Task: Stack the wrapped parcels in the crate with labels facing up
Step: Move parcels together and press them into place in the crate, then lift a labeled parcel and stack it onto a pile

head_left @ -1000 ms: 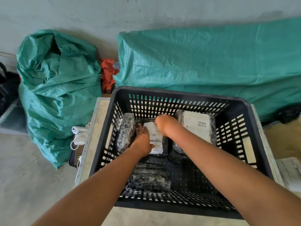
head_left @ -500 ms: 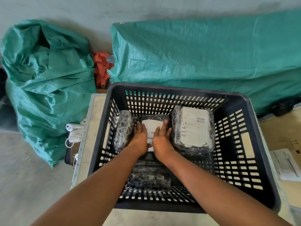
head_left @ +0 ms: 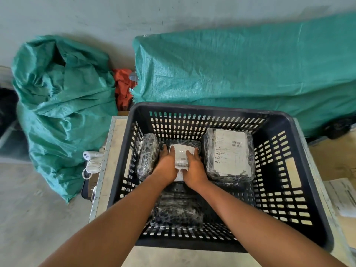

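Observation:
A black slotted plastic crate stands on a pale table. In the middle of the crate, both hands rest on a small wrapped parcel with its white label up: my left hand on its left side, my right hand on its right. A larger wrapped parcel lies to the right, its label facing up. A dark wrapped parcel leans against the crate's left wall with no label showing. Another dark parcel lies near the front, under my forearms.
Two green woven sacks lie behind the table, one at left and one at back right, with an orange cloth between them. A white power strip and cable hang at the table's left edge. Papers lie at right.
My right hand has come off the top of the small parcel and now holds its right side. Both hands have closed in around it. The head view has shifted slightly.

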A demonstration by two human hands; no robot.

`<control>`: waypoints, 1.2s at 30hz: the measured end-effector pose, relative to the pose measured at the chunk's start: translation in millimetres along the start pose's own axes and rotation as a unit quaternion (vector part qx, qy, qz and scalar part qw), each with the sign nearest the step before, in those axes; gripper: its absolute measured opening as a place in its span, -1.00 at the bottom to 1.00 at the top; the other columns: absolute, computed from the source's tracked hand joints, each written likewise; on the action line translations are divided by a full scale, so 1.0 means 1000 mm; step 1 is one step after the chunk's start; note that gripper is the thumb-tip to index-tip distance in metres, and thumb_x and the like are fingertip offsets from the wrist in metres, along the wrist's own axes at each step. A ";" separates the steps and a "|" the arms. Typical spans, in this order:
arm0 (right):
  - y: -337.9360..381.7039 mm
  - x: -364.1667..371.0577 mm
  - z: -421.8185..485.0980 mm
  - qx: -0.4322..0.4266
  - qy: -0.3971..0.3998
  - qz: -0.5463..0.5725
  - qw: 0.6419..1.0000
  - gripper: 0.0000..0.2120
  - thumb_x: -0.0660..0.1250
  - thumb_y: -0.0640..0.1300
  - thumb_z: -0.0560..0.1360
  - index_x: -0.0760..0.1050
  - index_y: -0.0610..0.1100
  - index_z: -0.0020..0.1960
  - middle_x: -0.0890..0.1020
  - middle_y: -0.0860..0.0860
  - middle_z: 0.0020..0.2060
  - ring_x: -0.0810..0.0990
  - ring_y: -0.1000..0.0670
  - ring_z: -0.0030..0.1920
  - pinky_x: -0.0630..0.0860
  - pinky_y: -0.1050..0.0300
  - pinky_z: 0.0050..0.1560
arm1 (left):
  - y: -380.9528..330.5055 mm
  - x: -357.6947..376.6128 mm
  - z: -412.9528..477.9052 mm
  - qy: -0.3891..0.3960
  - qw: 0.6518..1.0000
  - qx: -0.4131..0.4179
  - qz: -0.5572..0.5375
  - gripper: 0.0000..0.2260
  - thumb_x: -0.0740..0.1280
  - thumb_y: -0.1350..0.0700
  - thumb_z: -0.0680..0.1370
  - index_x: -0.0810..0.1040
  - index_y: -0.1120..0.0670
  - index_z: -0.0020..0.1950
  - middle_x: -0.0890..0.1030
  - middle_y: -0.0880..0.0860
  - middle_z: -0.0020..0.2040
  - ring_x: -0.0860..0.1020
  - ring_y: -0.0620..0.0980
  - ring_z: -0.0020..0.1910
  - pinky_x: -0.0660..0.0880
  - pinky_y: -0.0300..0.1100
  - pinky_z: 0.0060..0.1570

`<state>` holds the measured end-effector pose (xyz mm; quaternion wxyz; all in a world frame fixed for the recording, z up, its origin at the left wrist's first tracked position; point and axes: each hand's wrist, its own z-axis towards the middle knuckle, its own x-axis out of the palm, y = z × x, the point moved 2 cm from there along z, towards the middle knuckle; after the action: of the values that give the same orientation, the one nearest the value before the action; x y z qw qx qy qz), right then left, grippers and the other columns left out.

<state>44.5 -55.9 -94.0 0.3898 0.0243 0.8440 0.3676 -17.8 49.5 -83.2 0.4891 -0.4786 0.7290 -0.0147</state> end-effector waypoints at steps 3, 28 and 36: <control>0.004 -0.004 -0.004 -0.022 -0.017 0.027 0.999 -0.41 0.32 -0.42 0.56 0.29 -0.25 0.55 0.14 -0.20 0.60 0.15 -0.22 0.58 0.12 0.02 0.56 | -0.011 -0.016 -0.014 -0.019 0.999 0.021 0.019 -0.16 0.40 0.28 0.58 -0.08 0.06 0.67 -0.27 0.24 0.64 0.15 0.24 0.60 0.37 -0.06 0.44; 0.098 0.026 -0.043 -0.134 0.101 0.003 0.986 -0.16 0.43 0.20 0.51 0.05 0.15 0.64 0.20 -0.16 0.59 0.22 -0.20 0.56 0.21 -0.09 0.51 | 0.057 -0.130 -0.120 -0.174 0.981 0.081 -0.033 -0.37 0.36 0.03 0.61 0.19 -0.25 0.61 0.32 0.28 0.56 0.29 0.20 0.55 0.33 0.07 0.45; 0.092 0.029 -0.042 -0.135 0.051 0.037 0.989 -0.16 0.52 0.07 0.48 0.17 0.00 0.63 0.33 -0.16 0.54 0.31 -0.17 0.53 0.25 -0.02 0.49 | 0.058 -0.123 -0.119 -0.208 0.972 0.066 -0.085 -0.42 0.33 -0.06 0.60 0.22 -0.35 0.57 0.64 -0.02 0.15 0.53 -0.29 -0.24 0.47 -0.18 -0.16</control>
<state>-26.8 -4.4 -36.3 0.3320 -0.0159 0.8037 0.4935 -135.8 114.9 36.3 0.6575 -0.4978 0.5656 -0.0050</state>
